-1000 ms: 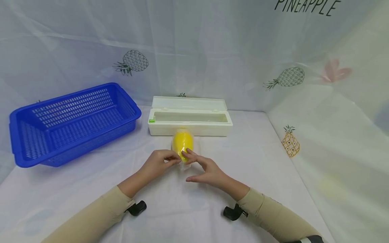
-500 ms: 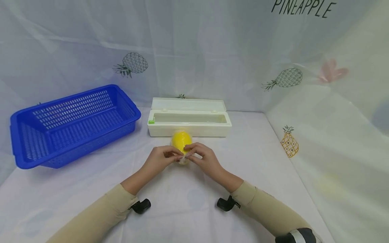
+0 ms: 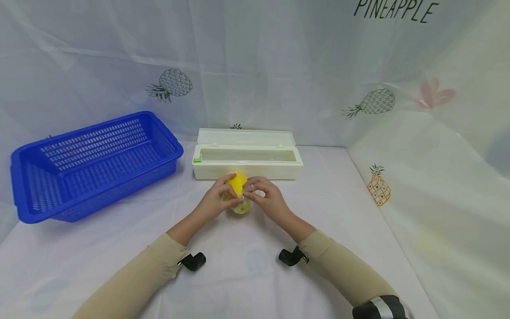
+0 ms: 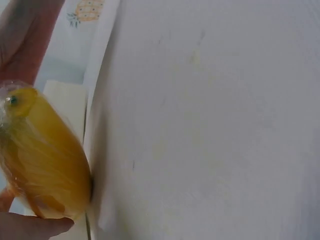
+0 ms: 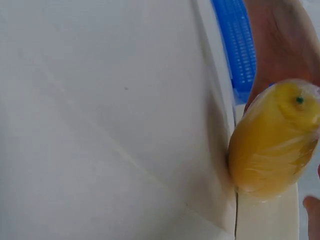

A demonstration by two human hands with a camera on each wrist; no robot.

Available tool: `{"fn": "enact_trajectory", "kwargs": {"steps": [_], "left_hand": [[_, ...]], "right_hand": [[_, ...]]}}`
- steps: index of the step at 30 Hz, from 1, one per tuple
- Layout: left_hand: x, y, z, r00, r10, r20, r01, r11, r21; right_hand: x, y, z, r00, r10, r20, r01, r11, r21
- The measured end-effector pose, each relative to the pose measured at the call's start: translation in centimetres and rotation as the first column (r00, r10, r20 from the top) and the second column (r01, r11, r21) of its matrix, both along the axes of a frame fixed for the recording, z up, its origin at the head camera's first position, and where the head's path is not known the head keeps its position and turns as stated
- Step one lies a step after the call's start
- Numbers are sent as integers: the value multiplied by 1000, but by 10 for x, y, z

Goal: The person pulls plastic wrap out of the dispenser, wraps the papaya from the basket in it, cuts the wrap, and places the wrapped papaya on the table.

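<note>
A yellow lemon (image 3: 238, 181) with a small green stem spot lies at the middle of the table, wrapped in clear plastic wrap (image 3: 240, 208). In both wrist views, creases in the wrap show over the lemon (image 4: 50, 155). Curled about the fruit's left side, the fingers of my left hand (image 3: 211, 201) hold it, with the thumb near its front end. On the other side, my right hand (image 3: 274, 204) pinches a loose bit of the wrap between thumb and fingers. The undersides of the lemon and wrap are hidden.
Just behind the lemon stands a long white wrap dispenser box (image 3: 275, 170), lid raised, with a green slider (image 3: 197, 160) at its left end. A blue slotted basket (image 3: 95, 195) sits at the left. Cloth hangs behind and to the right.
My right hand has come in from spread fingers to pinching the wrap. My left hand has moved forward along the lemon's side. Box and basket have stayed put.
</note>
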State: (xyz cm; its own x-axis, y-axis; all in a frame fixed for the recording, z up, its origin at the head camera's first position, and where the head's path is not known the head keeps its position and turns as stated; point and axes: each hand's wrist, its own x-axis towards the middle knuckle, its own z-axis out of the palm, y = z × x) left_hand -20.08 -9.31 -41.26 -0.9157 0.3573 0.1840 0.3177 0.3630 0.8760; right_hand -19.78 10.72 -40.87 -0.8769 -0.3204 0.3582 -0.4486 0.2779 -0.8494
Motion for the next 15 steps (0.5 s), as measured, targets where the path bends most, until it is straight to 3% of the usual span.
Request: {"fn": "enact_trajectory", "kwargs": {"steps": [5,10,15], "left_hand": [[-1,6,1,993,43,107,-47,998,35],[-2,11,-1,989,88,116,-91,995,28],[1,13,-2,988,101,119,-107,993,49]], "right_hand": [[-11,-4,-3,996,-24,81,30,997,-68],[-17,-6,-6,992,-86,97,92,994,-59],[-24,-9,-13,990,-136,42,136,991,6]]}}
